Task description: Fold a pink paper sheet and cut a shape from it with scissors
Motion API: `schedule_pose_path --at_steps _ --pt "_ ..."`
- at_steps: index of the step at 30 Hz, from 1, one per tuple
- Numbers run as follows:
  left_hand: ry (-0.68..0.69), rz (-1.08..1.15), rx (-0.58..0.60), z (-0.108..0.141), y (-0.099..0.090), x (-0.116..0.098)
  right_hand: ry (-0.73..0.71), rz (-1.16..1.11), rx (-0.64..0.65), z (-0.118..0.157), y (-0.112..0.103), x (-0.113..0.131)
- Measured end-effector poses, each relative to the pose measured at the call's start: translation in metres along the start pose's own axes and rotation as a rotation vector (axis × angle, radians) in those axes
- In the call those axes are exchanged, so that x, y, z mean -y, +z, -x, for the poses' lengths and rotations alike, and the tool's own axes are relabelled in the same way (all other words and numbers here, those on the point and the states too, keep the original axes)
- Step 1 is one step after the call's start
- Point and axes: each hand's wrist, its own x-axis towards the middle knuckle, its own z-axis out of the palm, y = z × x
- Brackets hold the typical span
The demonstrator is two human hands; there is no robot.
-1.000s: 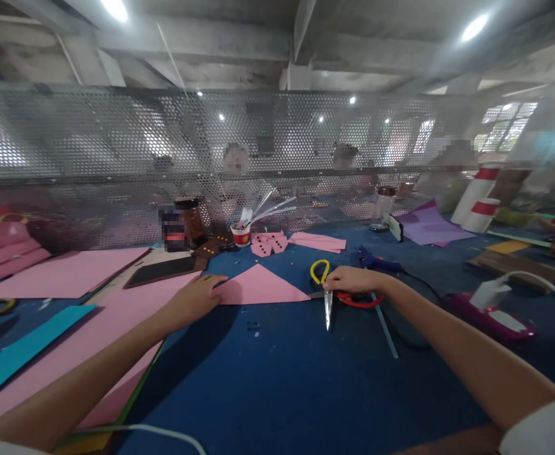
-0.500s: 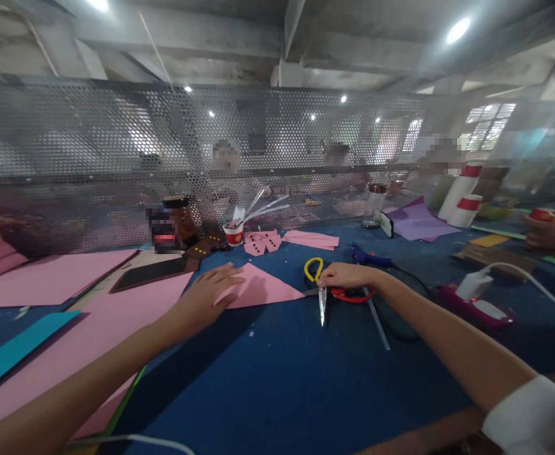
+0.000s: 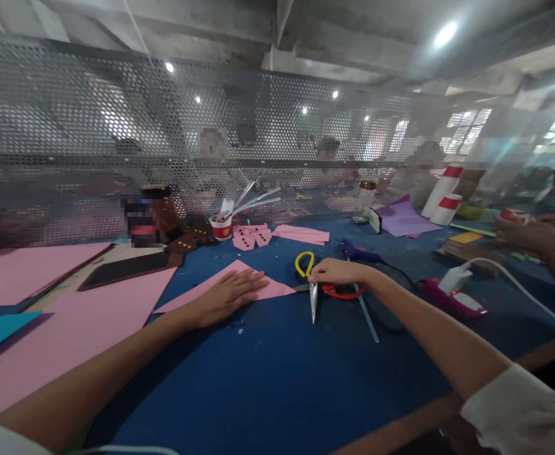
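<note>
My left hand (image 3: 232, 292) lies flat with its fingers stretched over a pink paper triangle (image 3: 277, 287) on the blue table (image 3: 253, 379). Just right of the triangle's tip, my right hand (image 3: 336, 272) has its fingers closed at the pivot of a pair of scissors (image 3: 313, 303). One blade points toward me, and the yellow handle loop stands up behind my fingers. Red handles (image 3: 343, 293) show under my right hand, and a second blade reaches the triangle's tip. Whether both handles belong to one pair is unclear.
Large pink sheets (image 3: 111, 322) and a dark phone (image 3: 123, 268) lie left. Behind are pink cut pieces (image 3: 251, 237) and a paper cup (image 3: 221, 227). At right are a blue glue gun (image 3: 360, 253), a purple power strip (image 3: 454, 300) and another person's hands (image 3: 533, 234).
My left hand has moved right, from the triangle's left part to its middle, and lies flatter. My right hand keeps its hold on the scissors. The view has shifted slightly.
</note>
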Motion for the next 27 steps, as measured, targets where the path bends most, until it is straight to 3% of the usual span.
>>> schedule_pose_path --at_steps 10,27 --pt "-0.006 -0.005 -0.005 0.002 -0.005 -0.01 0.013 -0.064 0.014 0.004 0.001 0.0" --pt "0.029 -0.027 -0.014 0.004 -0.003 -0.006 0.047 -0.156 -0.015 0.012 0.006 0.006"
